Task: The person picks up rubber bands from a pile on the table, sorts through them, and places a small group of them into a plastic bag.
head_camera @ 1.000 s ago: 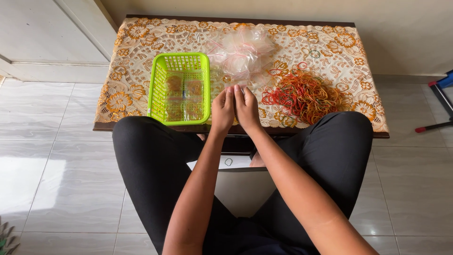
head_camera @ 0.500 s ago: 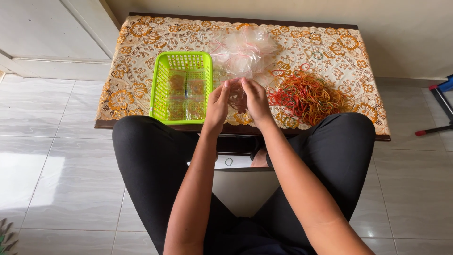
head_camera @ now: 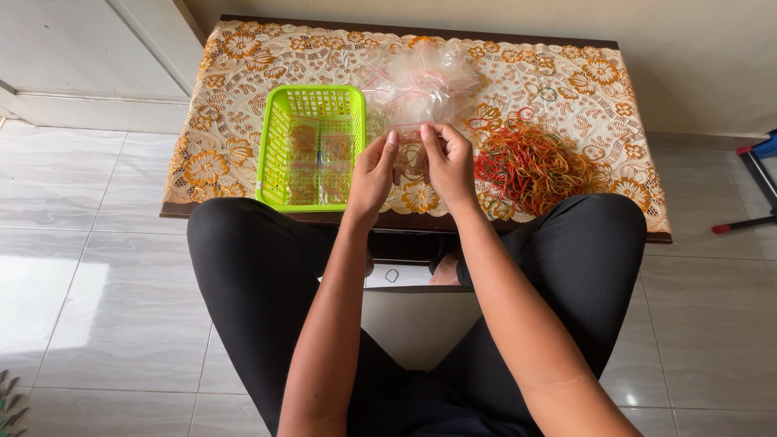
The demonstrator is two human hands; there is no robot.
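While both forearms reach forward, left hand (head_camera: 374,170) and right hand (head_camera: 447,162) pinch 1 small clear bag (head_camera: 411,154).

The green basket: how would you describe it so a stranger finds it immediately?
On the low table with the floral cloth, look at the left part, beside the left hand. The green basket is the only rigid lattice-walled container there, bright lime green, holding small clear packets.

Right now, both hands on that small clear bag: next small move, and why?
Probably carry the small clear bag left and drop it in the green basket. Left hand and right hand pinch its top, and similar filled bags already lie there.
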